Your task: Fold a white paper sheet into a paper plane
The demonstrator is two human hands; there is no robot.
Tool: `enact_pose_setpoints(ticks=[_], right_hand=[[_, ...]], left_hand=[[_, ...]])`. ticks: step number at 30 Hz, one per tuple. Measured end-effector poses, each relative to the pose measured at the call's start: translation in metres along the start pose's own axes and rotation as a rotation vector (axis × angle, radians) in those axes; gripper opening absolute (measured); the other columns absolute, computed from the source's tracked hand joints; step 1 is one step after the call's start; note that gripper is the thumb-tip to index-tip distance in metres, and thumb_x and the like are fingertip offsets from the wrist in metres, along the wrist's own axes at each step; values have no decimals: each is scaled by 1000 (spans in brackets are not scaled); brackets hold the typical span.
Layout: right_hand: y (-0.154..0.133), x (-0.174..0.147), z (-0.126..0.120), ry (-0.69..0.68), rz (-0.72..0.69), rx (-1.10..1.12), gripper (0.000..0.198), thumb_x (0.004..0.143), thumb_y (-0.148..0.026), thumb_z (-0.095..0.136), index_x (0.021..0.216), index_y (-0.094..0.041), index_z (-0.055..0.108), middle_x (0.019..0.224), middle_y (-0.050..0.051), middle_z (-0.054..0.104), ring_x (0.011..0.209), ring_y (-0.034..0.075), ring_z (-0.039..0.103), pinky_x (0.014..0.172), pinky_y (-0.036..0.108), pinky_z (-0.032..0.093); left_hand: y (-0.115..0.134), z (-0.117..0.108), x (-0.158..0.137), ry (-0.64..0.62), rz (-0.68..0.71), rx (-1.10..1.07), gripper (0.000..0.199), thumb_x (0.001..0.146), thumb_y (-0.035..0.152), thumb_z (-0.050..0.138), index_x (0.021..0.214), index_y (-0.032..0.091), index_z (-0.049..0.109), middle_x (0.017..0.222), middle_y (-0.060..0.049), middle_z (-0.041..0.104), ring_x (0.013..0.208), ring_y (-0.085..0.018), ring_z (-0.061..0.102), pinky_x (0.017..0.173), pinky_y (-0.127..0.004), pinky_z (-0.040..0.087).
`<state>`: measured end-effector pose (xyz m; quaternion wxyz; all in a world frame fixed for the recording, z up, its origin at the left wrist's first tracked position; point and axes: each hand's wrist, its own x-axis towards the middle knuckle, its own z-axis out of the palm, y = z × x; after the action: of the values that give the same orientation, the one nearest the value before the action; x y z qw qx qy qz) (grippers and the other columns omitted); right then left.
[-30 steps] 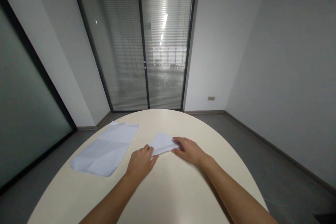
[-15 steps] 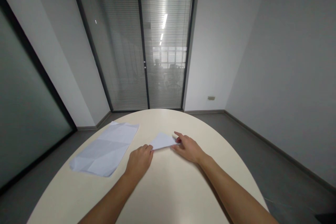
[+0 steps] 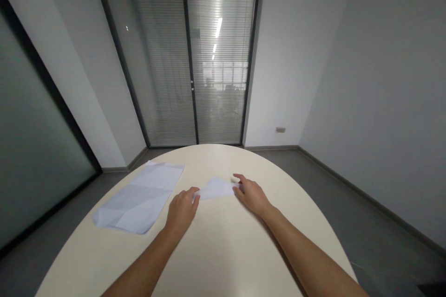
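A white folded piece of paper [image 3: 216, 189], roughly triangular with its peak pointing away from me, lies low over the middle of the table. Its left corner is between the thumb and fingers of my left hand [image 3: 182, 208]. At the opposite corner, my right hand [image 3: 253, 197] pinches the paper, with the index finger stretched out above it. The paper's two end corners are partly hidden by my fingers. Off to the left, several creased white sheets of paper [image 3: 146, 197] rest on the tabletop, apart from both hands.
The round cream table [image 3: 223, 250] fills the lower middle of the view. Beyond its far edge stand glass doors with blinds [image 3: 223, 116] in a dark frame. A wall socket [image 3: 280, 130] sits low on the white wall to the right.
My left hand has shifted slightly left and its thumb has come down from the fingers. My right hand has slid a little to the right. The folded paper now lies flatter.
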<state>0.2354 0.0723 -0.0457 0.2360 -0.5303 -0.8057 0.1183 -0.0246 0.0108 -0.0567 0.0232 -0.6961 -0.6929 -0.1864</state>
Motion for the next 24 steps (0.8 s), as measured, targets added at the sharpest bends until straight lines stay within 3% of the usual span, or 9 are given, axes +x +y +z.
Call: enact_pose_setpoints(ticks=[6, 12, 17, 21, 24], right_hand=[[-1, 1, 1, -7, 13, -1, 49, 93, -29, 52, 140, -18, 48, 107, 9, 73, 100, 24, 67, 86, 31, 43], [-2, 1, 2, -18, 26, -33, 50, 92, -28, 53, 141, -18, 47, 99, 8, 72, 95, 24, 66, 84, 31, 43], [-3, 0, 2, -11, 30, -46, 51, 91, -27, 55, 141, -17, 48, 107, 10, 70, 99, 24, 64, 88, 32, 42], [-1, -1, 4, 9, 16, -23, 51, 90, -25, 56, 140, -15, 49, 115, 12, 68, 107, 25, 61, 93, 34, 43], [1, 0, 5, 42, -24, -19, 46, 90, -23, 58, 135, -16, 55, 122, 12, 65, 114, 25, 58, 98, 35, 42]], left_hand=[[-6, 5, 0, 19, 6, -77, 23, 97, 24, 50, 115, 20, 64, 102, -6, 71, 93, -21, 65, 82, -30, 44], [-6, 4, 1, 60, 13, -26, 24, 94, 24, 53, 115, 19, 64, 98, -6, 71, 93, -23, 63, 83, -33, 43], [-6, 4, 0, 79, 4, -12, 29, 92, 23, 55, 119, 17, 62, 95, -6, 69, 91, -24, 62, 85, -35, 45], [-8, 7, -1, 166, 33, -27, 42, 90, 19, 58, 132, 16, 57, 125, -12, 63, 115, -28, 56, 95, -41, 46], [-8, 9, 0, 197, 128, -54, 39, 88, 11, 58, 125, 22, 66, 141, -11, 53, 128, -29, 48, 102, -44, 44]])
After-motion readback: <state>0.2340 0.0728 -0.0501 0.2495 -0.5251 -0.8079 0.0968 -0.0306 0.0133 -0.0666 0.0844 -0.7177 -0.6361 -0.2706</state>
